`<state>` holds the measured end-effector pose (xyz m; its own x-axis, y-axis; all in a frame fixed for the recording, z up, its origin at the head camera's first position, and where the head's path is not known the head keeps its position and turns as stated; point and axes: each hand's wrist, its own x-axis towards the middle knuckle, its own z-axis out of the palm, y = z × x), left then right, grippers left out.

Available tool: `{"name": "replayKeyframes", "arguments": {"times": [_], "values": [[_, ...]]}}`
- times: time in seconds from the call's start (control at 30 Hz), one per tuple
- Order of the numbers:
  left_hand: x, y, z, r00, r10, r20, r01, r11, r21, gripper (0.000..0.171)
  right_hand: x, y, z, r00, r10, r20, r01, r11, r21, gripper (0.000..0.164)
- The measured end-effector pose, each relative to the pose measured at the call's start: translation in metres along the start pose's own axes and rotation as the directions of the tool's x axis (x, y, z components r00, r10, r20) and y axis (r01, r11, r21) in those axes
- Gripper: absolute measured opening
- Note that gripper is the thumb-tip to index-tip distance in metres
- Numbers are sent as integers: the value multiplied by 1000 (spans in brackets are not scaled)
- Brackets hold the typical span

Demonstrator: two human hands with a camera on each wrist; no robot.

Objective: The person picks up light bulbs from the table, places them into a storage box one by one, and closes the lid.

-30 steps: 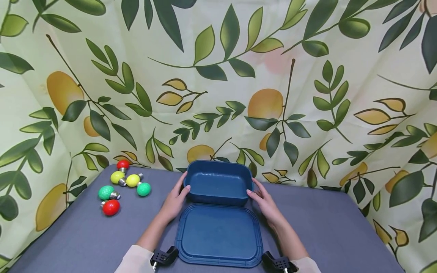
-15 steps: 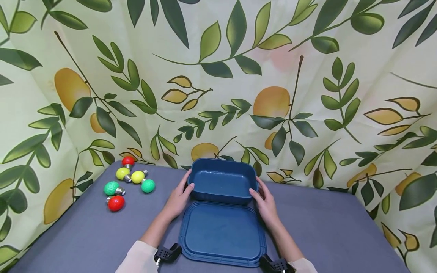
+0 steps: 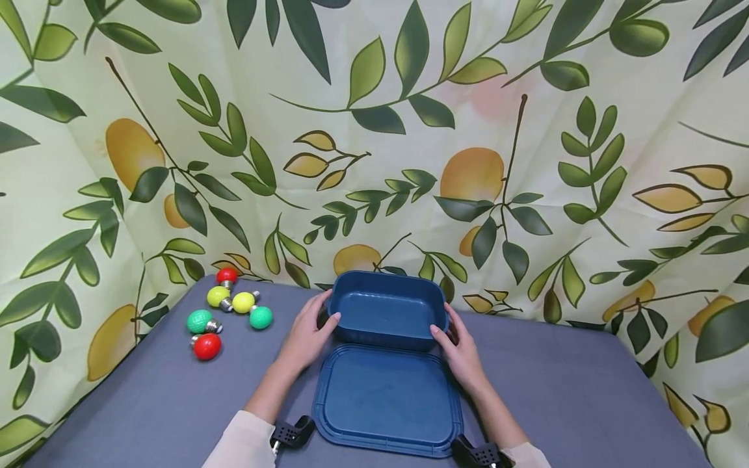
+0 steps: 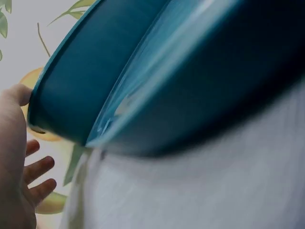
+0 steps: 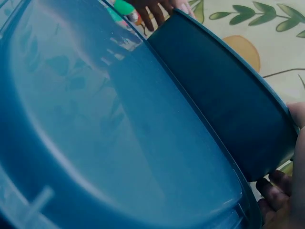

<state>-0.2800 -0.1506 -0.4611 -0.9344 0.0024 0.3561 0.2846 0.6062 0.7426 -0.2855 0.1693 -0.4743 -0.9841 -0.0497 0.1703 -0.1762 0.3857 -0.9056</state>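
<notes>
A dark blue rectangular plastic box [image 3: 389,312], its open side up, is at the back of the table. At its left end is my left hand [image 3: 309,331], thumb near the front corner and fingers reaching behind the end. My right hand [image 3: 459,348] holds the right end, thumb at the rim and fingers around the outside. In the right wrist view, the fingers of the right hand [image 5: 281,191] are under the box's end wall [image 5: 224,105]. Directly in front of the box, a matching blue lid [image 3: 387,400] lies flat between my forearms.
To the left lies a group of toy-like light bulbs: red [image 3: 207,346], green [image 3: 200,322] and yellow [image 3: 242,302], with silver screw bases. A grey cloth covers the table [image 3: 573,390]. A leaf-and-fruit patterned curtain [image 3: 409,162] hangs close behind the box.
The whole head view has shifted slightly, so everything sits a little further right in it. Hands, box, lid and bulbs keep nearly the same places relative to one another.
</notes>
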Motion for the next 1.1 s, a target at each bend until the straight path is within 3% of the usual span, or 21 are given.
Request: {"name": "replayKeyframes", "arguments": {"times": [0.13, 0.3, 0.47, 0.6, 0.73, 0.9, 1.1], "values": [[3, 2, -12, 1000, -11, -22, 13, 995, 99, 57, -1, -1, -1, 1000, 5, 13, -5, 1000, -7, 70], [7, -2, -32, 992, -34, -122, 55, 984, 167, 56, -2, -1, -2, 1000, 5, 17, -4, 1000, -8, 70], [7, -14, -49, 963, -18, -270, 81, 972, 222, 50, -2, -2, -2, 1000, 1, 16, -1, 1000, -19, 70], [5, -26, -59, 940, 7, -342, 93, 957, 275, 49, -1, -1, -1, 1000, -1, 13, 2, 999, -33, 70], [3, -36, -64, 936, -74, -343, 164, 956, 243, 53, -1, 0, -1, 1000, 2, 9, -2, 999, -43, 70], [0, -45, -66, 934, -194, -299, 253, 952, 174, 58, -2, -1, -1, 1000, 6, 11, -5, 999, -45, 70], [-2, -49, -68, 936, -253, -246, 292, 947, 136, 59, -2, -2, 0, 1000, 9, 12, -8, 999, -42, 70]]}}
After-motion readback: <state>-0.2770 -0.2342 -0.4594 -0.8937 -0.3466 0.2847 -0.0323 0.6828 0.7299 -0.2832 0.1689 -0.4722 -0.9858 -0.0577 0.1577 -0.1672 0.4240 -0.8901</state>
